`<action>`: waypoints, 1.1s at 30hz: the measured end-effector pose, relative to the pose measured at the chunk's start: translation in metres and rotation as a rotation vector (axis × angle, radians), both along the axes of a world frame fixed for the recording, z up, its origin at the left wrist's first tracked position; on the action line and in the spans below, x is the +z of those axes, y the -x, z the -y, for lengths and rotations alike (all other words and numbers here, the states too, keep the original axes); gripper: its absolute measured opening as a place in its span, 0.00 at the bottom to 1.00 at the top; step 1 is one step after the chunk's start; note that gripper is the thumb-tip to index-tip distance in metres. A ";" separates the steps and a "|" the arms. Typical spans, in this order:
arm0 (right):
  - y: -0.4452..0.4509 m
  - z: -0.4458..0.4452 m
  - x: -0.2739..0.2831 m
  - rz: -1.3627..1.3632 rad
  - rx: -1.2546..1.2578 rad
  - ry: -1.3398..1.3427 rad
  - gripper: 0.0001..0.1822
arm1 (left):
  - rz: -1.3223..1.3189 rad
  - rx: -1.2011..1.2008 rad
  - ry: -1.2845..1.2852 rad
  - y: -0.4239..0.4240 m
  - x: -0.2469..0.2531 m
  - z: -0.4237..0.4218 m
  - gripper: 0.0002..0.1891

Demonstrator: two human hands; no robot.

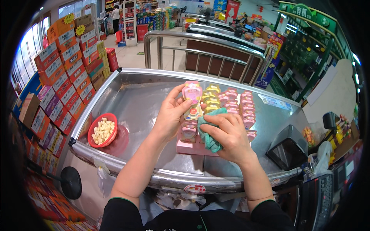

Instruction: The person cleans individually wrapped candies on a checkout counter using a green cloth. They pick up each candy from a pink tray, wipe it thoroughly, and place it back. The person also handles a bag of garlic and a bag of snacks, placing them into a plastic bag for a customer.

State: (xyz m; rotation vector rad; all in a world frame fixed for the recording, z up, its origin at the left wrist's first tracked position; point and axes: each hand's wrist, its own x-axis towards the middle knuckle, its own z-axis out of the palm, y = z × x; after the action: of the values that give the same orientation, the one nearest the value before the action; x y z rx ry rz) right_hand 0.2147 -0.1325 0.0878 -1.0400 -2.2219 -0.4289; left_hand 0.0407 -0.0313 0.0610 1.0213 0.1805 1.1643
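My left hand (172, 112) holds up a small pink and cream blister package (192, 98) between thumb and fingers. Beside it, my right hand (229, 134) grips a folded green cloth (212, 138), whose upper edge is close to the package's lower right side. Under and behind both hands is a pink display tray (189, 147) with upright packages in rows: yellow ones (212, 96) in the middle and pink ones (247, 108) to the right. Another pink package (189, 131) stands at the tray's near left. My right hand and the cloth hide part of the tray.
A red plastic basket (115, 135) of peeled garlic cloves stands left on the metal counter (138, 104). A dark device with a screen (287, 153) sits at the right. Steel railings (202, 52) rise beyond the counter; stacked cartons (63, 78) stand left. A person (115, 18) is far back.
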 end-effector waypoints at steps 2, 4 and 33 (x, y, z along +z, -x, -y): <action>0.001 0.000 0.000 -0.001 -0.001 0.004 0.21 | -0.005 0.004 -0.006 0.000 -0.001 0.000 0.24; 0.001 0.000 0.000 0.001 -0.002 -0.004 0.21 | -0.009 0.000 -0.013 -0.001 -0.001 -0.001 0.24; 0.003 0.000 -0.003 -0.001 -0.023 -0.019 0.22 | -0.065 -0.021 0.011 0.001 0.000 -0.003 0.29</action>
State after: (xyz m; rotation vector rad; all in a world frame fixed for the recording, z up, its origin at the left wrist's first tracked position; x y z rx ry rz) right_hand 0.2113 -0.1321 0.0846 -1.0569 -2.2028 -0.4592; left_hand 0.0396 -0.0284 0.0609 1.0500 0.2274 1.1110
